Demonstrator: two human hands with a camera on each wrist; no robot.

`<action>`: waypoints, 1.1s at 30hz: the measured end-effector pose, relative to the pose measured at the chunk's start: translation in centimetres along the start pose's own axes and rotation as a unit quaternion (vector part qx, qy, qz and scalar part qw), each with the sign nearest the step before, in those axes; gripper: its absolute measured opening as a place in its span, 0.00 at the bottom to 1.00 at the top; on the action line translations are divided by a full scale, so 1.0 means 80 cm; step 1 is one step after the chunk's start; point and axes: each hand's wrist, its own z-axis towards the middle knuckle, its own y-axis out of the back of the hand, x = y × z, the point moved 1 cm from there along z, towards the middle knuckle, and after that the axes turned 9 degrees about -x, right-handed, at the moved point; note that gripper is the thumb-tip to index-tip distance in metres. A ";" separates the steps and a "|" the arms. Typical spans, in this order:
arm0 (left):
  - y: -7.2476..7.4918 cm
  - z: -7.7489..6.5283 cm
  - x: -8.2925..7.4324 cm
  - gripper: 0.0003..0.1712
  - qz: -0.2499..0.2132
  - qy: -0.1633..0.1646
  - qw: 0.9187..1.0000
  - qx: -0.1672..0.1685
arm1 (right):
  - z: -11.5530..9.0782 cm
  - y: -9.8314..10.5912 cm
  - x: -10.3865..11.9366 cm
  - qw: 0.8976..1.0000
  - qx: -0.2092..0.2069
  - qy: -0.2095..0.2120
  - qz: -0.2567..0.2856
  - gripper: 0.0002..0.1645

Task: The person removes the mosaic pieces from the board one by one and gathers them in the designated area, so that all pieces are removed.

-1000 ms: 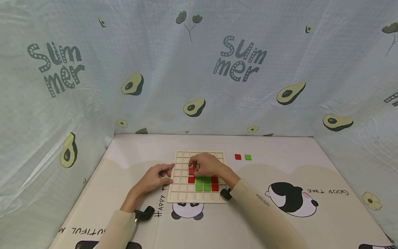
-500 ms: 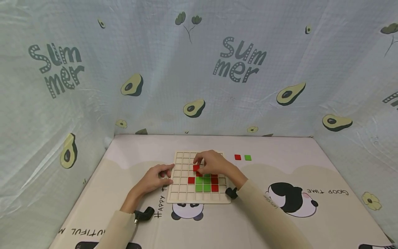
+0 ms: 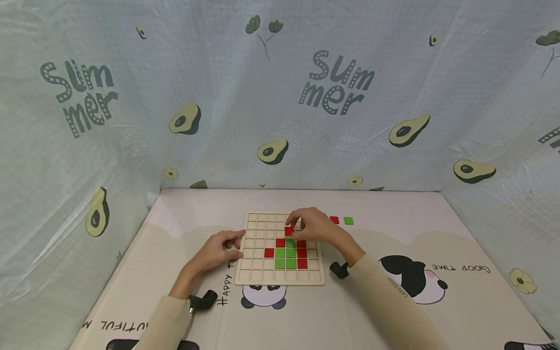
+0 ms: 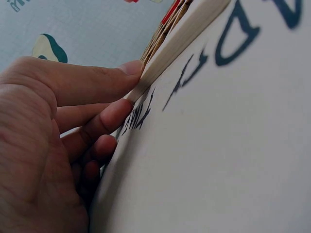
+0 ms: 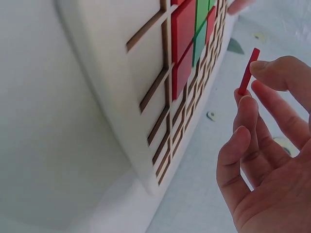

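My right hand [image 3: 314,226] pinches a small square red tile [image 3: 289,231] between thumb and fingers, above the upper middle of a wooden grid board [image 3: 251,277]. In the right wrist view, the held tile [image 5: 249,72] is edge-on and apart from the board [image 5: 112,97]. Several green tiles [image 3: 285,258] fill cells in the board, with red tiles [image 3: 302,258] on their right and a red tile [image 3: 269,253] on their left. My left hand [image 3: 217,250] touches the board's left edge with thumb and index fingertip; the left wrist view shows the thumb [image 4: 97,82] against the rim.
A loose red tile [image 3: 334,220] and a loose green tile [image 3: 348,220] lie on the table right of the board, close to my right hand. A patterned cloth [image 3: 275,97] encloses the back and sides. Dark objects [image 3: 188,344] show at the bottom edge.
My right hand has moved right and slightly away with the pinched red tile, uncovering a red tile and part of a green tile in the board. The left hand has stayed at the edge.
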 end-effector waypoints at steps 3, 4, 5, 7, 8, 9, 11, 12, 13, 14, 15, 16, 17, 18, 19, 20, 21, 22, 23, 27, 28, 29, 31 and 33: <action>0.000 0.000 -0.001 0.40 0.001 0.000 1.000 0.000 | -0.004 0.006 -0.007 1.000 -0.005 0.005 -0.002 0.15; 0.000 0.000 -0.001 0.40 0.001 0.000 1.000 0.001 | -0.006 0.008 -0.010 1.000 -0.006 0.006 -0.003 0.15; 0.000 0.000 -0.001 0.40 0.001 -0.002 1.000 0.001 | -0.008 0.010 -0.012 1.000 -0.009 0.007 -0.005 0.15; 0.000 0.000 -0.001 0.39 0.001 -0.004 1.000 0.003 | -0.011 0.014 -0.018 1.000 -0.015 0.010 -0.007 0.15; 0.000 0.000 -0.001 0.39 0.001 -0.005 1.000 0.004 | -0.013 0.017 -0.021 1.000 -0.017 0.012 -0.007 0.15; 0.001 0.000 -0.001 0.39 0.001 -0.005 1.000 0.004 | -0.015 0.019 -0.024 1.000 -0.020 0.013 -0.005 0.15; 0.001 0.000 -0.001 0.39 0.002 -0.006 1.000 0.004 | -0.019 0.024 -0.030 1.000 -0.024 0.017 -0.001 0.15; 0.001 0.000 -0.002 0.39 0.003 -0.006 1.000 0.004 | -0.021 0.027 -0.033 0.999 -0.027 0.019 0.000 0.15; 0.001 -0.001 -0.002 0.39 0.003 -0.006 1.000 0.004 | -0.023 0.030 -0.036 0.999 -0.029 0.021 0.004 0.15; 0.001 -0.001 -0.002 0.39 0.003 -0.005 1.000 0.004 | -0.025 0.033 -0.040 0.999 -0.031 0.023 0.004 0.15; 0.001 -0.001 -0.002 0.39 0.003 -0.005 1.000 0.004 | -0.027 0.035 -0.044 0.999 -0.034 0.025 0.005 0.15; 0.001 -0.001 -0.002 0.39 0.002 -0.005 1.000 0.004 | -0.029 0.037 -0.048 0.999 -0.036 0.025 0.003 0.15; 0.001 -0.002 -0.002 0.39 0.002 -0.004 1.000 0.004 | -0.031 0.040 -0.052 0.999 -0.039 0.027 0.002 0.15; 0.001 -0.002 -0.002 0.39 0.002 -0.004 1.000 0.004 | -0.032 0.042 -0.056 0.999 -0.042 0.028 0.001 0.15; 0.001 -0.002 -0.002 0.39 0.001 -0.003 1.000 0.004 | -0.034 0.045 -0.061 0.999 -0.044 0.028 0.002 0.15; 0.001 -0.002 -0.002 0.39 0.001 -0.003 1.000 0.004 | -0.036 0.048 -0.065 0.999 -0.046 0.026 0.000 0.15; 0.001 -0.002 -0.002 0.39 0.001 -0.002 1.000 0.004 | -0.038 0.051 -0.070 0.999 -0.048 0.025 -0.001 0.15; 0.000 -0.001 -0.002 0.39 0.001 -0.002 1.000 0.004 | -0.040 0.054 -0.075 0.998 -0.050 0.021 -0.004 0.15; 0.000 -0.001 -0.001 0.39 0.001 -0.001 1.000 0.003 | -0.042 0.057 -0.080 0.998 -0.053 0.017 -0.005 0.15; 0.000 -0.001 -0.001 0.39 0.004 0.001 1.000 0.002 | -0.052 0.070 -0.098 0.998 -0.065 0.001 -0.010 0.17; 0.000 0.000 -0.001 0.39 0.005 0.001 1.000 0.003 | -0.055 0.073 -0.102 0.998 -0.069 -0.005 -0.009 0.17; 0.000 0.000 -0.001 0.39 0.006 0.002 1.000 0.002 | -0.057 0.077 -0.106 0.997 -0.072 -0.010 -0.008 0.17; -0.001 0.000 -0.002 0.39 0.006 0.003 1.000 0.003 | -0.062 0.084 -0.114 0.997 -0.079 -0.023 -0.006 0.17; -0.001 0.000 -0.002 0.39 0.005 0.004 1.000 0.003 | -0.066 0.090 -0.121 0.996 -0.085 -0.039 -0.007 0.17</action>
